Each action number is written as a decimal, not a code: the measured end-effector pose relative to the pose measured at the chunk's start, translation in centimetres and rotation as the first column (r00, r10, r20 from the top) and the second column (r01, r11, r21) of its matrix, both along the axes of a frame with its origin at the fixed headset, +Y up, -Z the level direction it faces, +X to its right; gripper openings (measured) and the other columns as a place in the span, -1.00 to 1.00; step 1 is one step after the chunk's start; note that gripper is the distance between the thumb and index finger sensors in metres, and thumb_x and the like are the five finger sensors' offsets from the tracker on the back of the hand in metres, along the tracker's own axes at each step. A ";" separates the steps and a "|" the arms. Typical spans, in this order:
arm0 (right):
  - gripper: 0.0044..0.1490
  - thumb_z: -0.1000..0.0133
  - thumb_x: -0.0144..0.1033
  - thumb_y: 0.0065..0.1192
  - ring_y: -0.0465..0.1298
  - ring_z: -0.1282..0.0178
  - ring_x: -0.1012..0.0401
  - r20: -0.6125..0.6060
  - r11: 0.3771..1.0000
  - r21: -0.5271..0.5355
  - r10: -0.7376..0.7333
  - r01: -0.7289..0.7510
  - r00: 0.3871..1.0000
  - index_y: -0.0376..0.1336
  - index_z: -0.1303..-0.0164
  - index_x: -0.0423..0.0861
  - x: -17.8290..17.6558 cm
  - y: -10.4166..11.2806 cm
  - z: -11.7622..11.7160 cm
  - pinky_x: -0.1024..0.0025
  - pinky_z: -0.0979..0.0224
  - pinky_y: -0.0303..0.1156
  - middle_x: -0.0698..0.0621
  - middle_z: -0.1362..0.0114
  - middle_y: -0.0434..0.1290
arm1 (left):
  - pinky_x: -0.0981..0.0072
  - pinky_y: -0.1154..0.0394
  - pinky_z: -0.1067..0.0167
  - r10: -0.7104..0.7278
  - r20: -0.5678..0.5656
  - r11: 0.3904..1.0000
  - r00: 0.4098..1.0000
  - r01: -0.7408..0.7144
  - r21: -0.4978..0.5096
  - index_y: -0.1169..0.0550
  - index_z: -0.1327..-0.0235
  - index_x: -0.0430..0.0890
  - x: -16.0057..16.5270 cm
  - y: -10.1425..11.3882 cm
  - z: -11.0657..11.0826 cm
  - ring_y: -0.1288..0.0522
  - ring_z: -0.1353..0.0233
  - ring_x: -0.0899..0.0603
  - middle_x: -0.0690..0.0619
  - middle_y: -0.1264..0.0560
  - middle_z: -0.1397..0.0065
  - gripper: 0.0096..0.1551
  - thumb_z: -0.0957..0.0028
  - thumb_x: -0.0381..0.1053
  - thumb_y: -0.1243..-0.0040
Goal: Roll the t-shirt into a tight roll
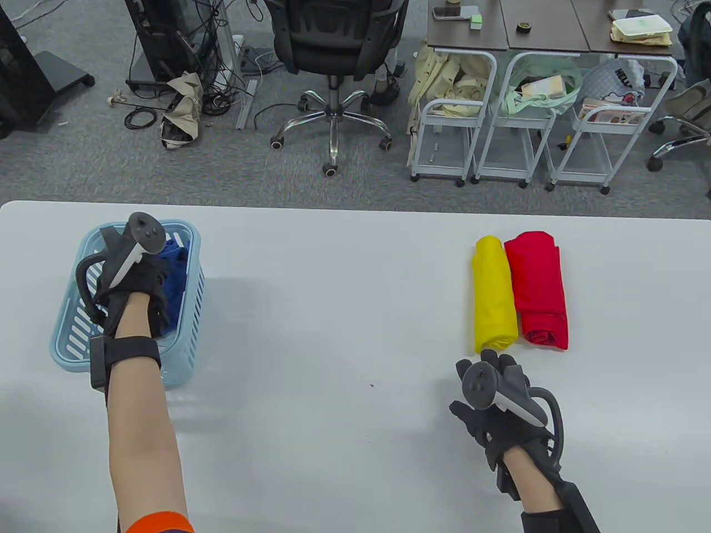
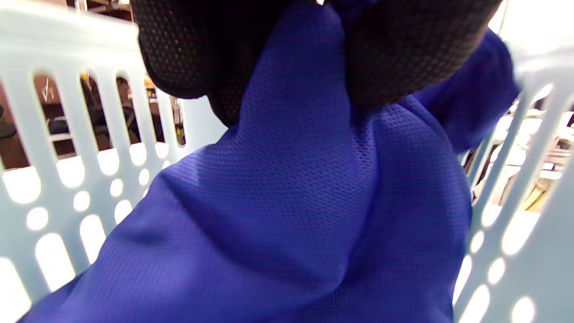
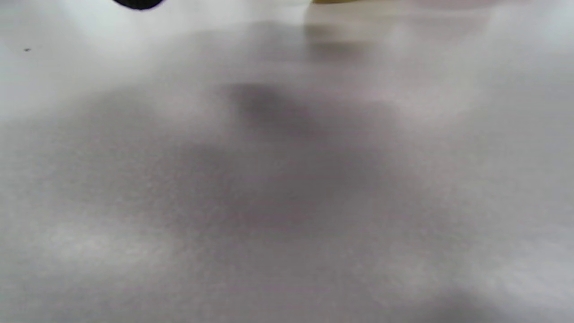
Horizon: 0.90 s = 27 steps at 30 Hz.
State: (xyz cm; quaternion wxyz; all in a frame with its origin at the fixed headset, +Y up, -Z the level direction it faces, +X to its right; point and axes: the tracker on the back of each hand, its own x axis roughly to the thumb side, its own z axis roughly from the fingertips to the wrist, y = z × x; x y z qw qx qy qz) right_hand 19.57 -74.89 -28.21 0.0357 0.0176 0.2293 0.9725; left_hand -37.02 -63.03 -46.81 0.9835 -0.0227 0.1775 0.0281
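Blue t-shirt (image 2: 287, 215) is fine-mesh matt cloth; the slotted basket (image 2: 54, 148) is smooth pale plastic.

Grey carpet (image 1: 83, 161) covered the floor; a black office chair (image 1: 333, 50) stood top centre, white carts (image 1: 483, 139) upper right.

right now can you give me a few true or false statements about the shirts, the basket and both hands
1. The left hand pinches the blue t-shirt inside the basket. True.
2. The yellow roll lies to the right of the red roll. False: it lies to its left, touching it.
3. The right hand holds the red roll. False: it holds nothing, near the rolls' closer ends.
4. The basket is pale blue with slotted walls. True.
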 end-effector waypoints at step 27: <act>0.12 -0.26 0.20 -0.22 -0.73 -0.53 -0.22 -0.112 0.987 0.106 -0.111 0.123 0.988 -0.74 -0.52 0.03 -1.7 3.0 2.1 -0.28 -0.50 -0.53 -0.18 -0.44 -0.88 | 0.02 -0.56 -0.25 -0.399 0.197 0.808 0.895 0.242 0.537 -0.48 -0.06 0.15 18.4 17.3 15.2 -0.63 -0.20 -0.14 -0.05 -0.54 -0.40 -0.68 -0.08 0.13 -0.28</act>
